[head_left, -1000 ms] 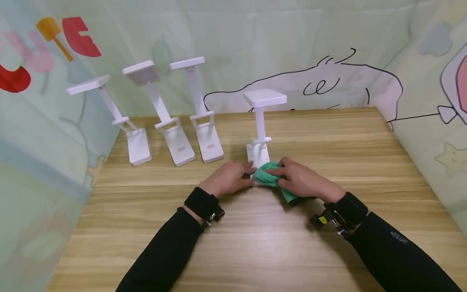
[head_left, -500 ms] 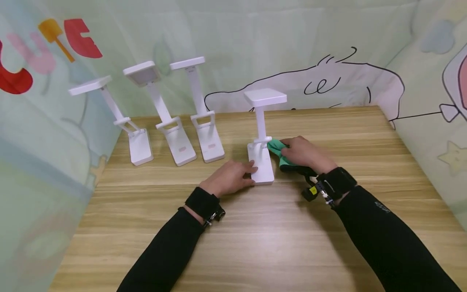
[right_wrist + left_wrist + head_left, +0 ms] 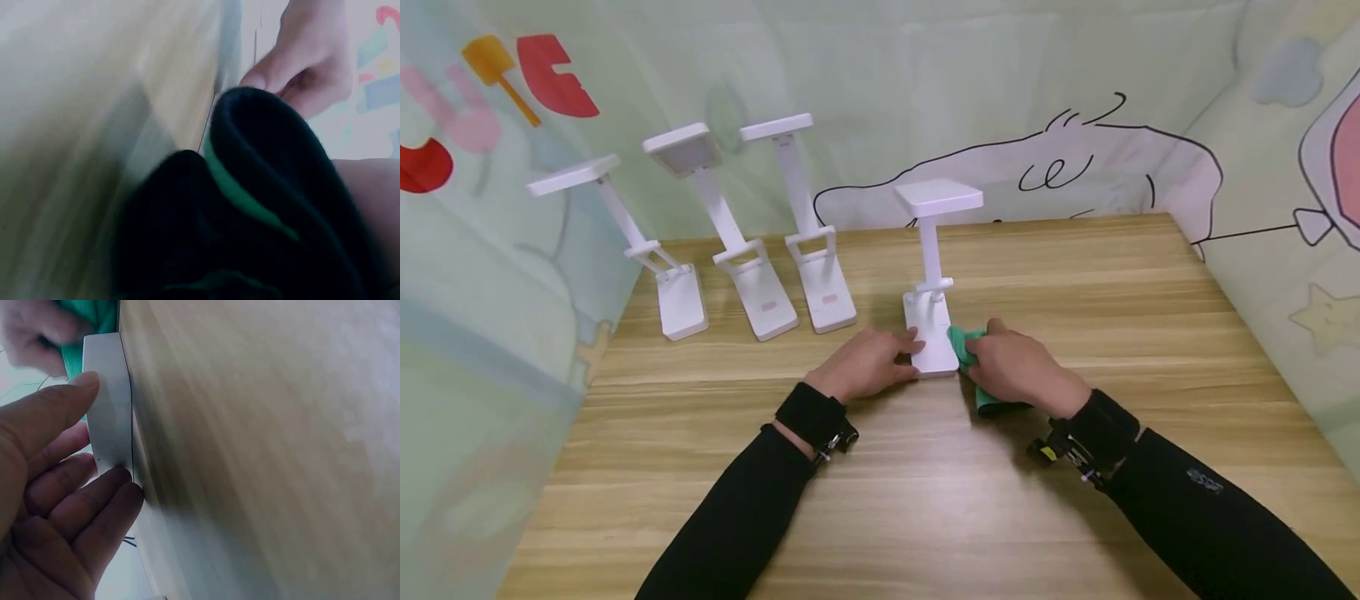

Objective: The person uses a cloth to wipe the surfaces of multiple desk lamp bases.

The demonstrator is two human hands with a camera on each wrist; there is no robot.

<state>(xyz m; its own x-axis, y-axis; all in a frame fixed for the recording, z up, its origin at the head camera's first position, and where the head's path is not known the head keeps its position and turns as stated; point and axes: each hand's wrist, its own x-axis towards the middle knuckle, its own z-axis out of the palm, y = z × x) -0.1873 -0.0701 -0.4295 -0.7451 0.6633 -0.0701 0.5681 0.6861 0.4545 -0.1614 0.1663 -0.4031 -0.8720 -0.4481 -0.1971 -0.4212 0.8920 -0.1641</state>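
A white desk lamp (image 3: 932, 337) stands upright on the wooden table, its flat head raised above the base. My left hand (image 3: 868, 362) holds the base at its left side. In the left wrist view, the thumb lies on the near end of the lamp base (image 3: 109, 419) while the fingers reach along its side. On the other side, my right hand (image 3: 1026, 371) grips a bunched green cloth (image 3: 964, 346) against the base's right edge. Dark edging of the cloth (image 3: 187, 231) fills much of the right wrist view and hides the right fingers.
Several more white desk lamps stand to the left, the nearest of them a lamp (image 3: 827, 296) with a pink mark on its base, then another lamp (image 3: 767, 300) and a far-left lamp (image 3: 681, 304). A printed curtain (image 3: 985, 100) hangs behind the table (image 3: 880, 500).
My right hand has wiped the cloth from the front of the base up along its right side, then back toward the front right edge. The left hand has kept its hold.
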